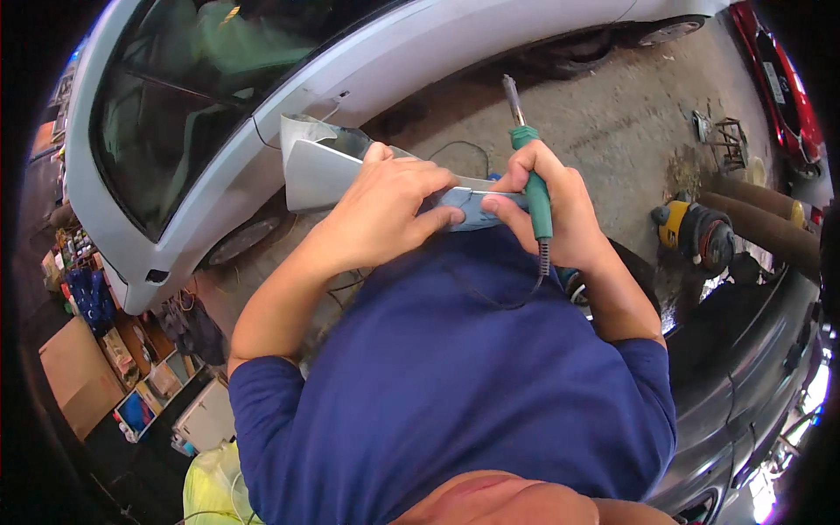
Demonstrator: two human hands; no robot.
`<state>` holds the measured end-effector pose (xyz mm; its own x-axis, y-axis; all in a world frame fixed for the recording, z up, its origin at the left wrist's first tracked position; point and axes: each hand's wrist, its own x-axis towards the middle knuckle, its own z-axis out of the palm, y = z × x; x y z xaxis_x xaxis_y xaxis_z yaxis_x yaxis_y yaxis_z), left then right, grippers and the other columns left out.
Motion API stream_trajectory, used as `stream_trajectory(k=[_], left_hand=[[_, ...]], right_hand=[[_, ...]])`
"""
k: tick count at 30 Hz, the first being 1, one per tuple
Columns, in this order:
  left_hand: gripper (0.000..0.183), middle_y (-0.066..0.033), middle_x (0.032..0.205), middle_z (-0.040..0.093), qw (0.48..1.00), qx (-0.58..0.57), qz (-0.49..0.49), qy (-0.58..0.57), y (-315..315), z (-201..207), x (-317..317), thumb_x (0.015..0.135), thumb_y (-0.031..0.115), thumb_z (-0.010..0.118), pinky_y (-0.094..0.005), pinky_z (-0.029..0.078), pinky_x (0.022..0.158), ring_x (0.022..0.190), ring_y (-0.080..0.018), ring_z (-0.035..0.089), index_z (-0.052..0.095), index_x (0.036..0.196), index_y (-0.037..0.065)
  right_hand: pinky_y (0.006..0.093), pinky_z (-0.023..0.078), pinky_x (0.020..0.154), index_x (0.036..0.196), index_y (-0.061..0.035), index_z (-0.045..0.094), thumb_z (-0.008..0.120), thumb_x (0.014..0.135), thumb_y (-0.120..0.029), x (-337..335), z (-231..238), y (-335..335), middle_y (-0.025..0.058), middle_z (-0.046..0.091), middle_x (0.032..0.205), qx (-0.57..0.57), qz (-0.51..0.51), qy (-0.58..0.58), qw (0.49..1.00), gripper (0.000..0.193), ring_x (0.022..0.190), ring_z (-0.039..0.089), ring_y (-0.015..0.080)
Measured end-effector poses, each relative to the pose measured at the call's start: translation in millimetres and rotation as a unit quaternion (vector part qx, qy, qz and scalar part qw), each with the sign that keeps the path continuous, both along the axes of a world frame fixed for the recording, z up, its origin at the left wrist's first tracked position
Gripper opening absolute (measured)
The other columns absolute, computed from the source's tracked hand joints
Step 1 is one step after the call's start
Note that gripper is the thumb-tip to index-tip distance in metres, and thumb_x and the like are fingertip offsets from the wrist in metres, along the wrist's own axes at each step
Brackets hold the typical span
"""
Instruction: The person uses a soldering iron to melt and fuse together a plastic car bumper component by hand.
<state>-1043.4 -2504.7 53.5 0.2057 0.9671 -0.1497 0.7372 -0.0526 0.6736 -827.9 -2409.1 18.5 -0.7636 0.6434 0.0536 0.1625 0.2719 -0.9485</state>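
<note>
A long silver-grey car body panel (311,179), curved and bent at its far left end, is held across the front of my body. My left hand (389,206) is closed on its near edge, thumb underneath and fingers over the top. My right hand (569,206) pinches the panel's narrow right end between thumb and finger. In the same hand rests a soldering iron (540,210) with a green handle, its metal tip pointing up and away from the panel. A dark cord hangs from the handle's lower end. My fingers hide part of the panel's edge.
A silver car (350,66) stands close ahead and to the left. At the right are a black car (735,367), a yellow-and-black machine (691,232) and a small metal stand (728,144). A red car (779,79) is farther back. Boxes and a cardboard sheet (79,376) lie lower left.
</note>
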Motion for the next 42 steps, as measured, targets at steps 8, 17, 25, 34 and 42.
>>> stream_trajectory(k=[8,17,25,34,42], left_hand=[[0.023,-0.0080,0.071,0.061,0.998,-0.043,0.022,0.040,0.2,-1.6,5.4,0.081,0.026,0.076,-0.0370,0.031,0.078,0.072,-0.0240,0.056,0.063,0.086,0.006],[0.024,-0.0093,0.068,0.060,0.998,0.025,0.045,0.046,-2.5,-0.4,17.1,0.080,0.024,0.076,-0.0398,0.031,0.079,0.069,-0.0279,0.056,0.062,0.084,0.005],[0.024,-0.0098,0.071,0.064,0.998,-0.039,0.021,0.054,3.5,6.7,11.3,0.081,0.026,0.074,-0.0405,0.031,0.083,0.072,-0.0277,0.059,0.064,0.088,0.005],[0.019,-0.0089,0.068,0.062,0.995,-0.037,0.041,0.078,0.6,-2.9,22.2,0.082,0.022,0.072,-0.0411,0.031,0.080,0.072,-0.0276,0.060,0.064,0.089,0.005],[0.017,-0.0078,0.070,0.062,0.998,-0.016,0.046,0.051,-8.2,-13.3,23.4,0.082,0.020,0.073,-0.0410,0.031,0.079,0.072,-0.0259,0.059,0.065,0.088,0.007]], right_hand=[[0.0389,0.050,0.061,0.099,-0.0087,0.046,0.076,0.080,-0.008,-1.1,2.3,-0.8,0.0120,0.064,0.075,-0.017,0.000,-0.042,0.999,0.035,0.069,0.067,0.0333],[0.0319,0.052,0.077,0.104,-0.0052,0.041,0.065,0.083,0.009,-10.8,17.3,-3.8,0.0105,0.063,0.089,-0.052,0.042,-0.064,0.996,0.035,0.080,0.062,0.0157],[0.0293,0.050,0.080,0.105,-0.0066,0.040,0.060,0.082,0.012,-11.8,11.1,-0.3,0.0088,0.061,0.092,-0.075,0.054,-0.033,0.995,0.035,0.086,0.060,0.0144],[0.0358,0.038,0.083,0.104,-0.0121,0.045,0.068,0.071,0.005,-16.1,14.0,-11.2,0.0049,0.061,0.077,0.028,0.003,-0.077,0.997,0.044,0.078,0.061,0.0307],[0.0401,0.051,0.066,0.103,-0.0091,0.044,0.073,0.078,0.000,-9.9,9.5,-13.2,0.0120,0.068,0.082,-0.062,-0.021,-0.066,0.996,0.039,0.074,0.066,0.0341]])
